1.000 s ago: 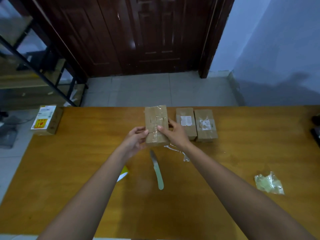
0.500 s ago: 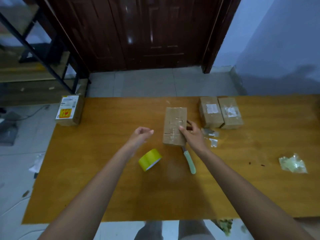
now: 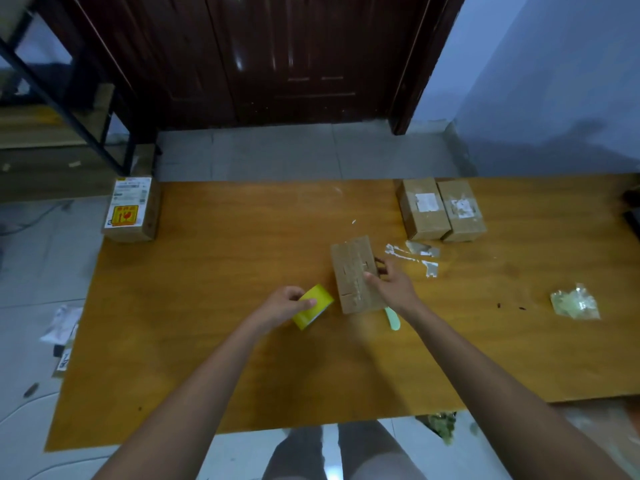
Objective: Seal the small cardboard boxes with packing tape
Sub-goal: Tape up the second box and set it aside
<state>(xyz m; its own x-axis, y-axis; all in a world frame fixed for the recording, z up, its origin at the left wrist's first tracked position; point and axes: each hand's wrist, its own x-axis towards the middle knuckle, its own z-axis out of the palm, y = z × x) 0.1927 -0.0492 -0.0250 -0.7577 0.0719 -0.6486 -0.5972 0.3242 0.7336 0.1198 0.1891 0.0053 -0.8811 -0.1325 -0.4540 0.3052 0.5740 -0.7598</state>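
My left hand has its fingers curled round the yellow tape roll, which sits on the table just right of my knuckles. My right hand pinches the cardboard box by its right edge, thumb on top and fingers round the side. The box lies flat between my two hands, nearly touching the roll.

I judge this to be the start of taping this box: roll in one hand, box steadied in the other. Next I would need to find the loose end of the tape, pull out a length and lay it along the top seam.

A green-handled knife pokes out from under my right wrist, handy for the cut but close enough to snag. Beyond my right hand lie tape scraps, then two more boxes side by side near the far edge. Well off to the right is a crumpled plastic wrapper. Far beyond my left hand a labelled parcel sits at the table's corner. The stretch towards me is open room for pulling tape.
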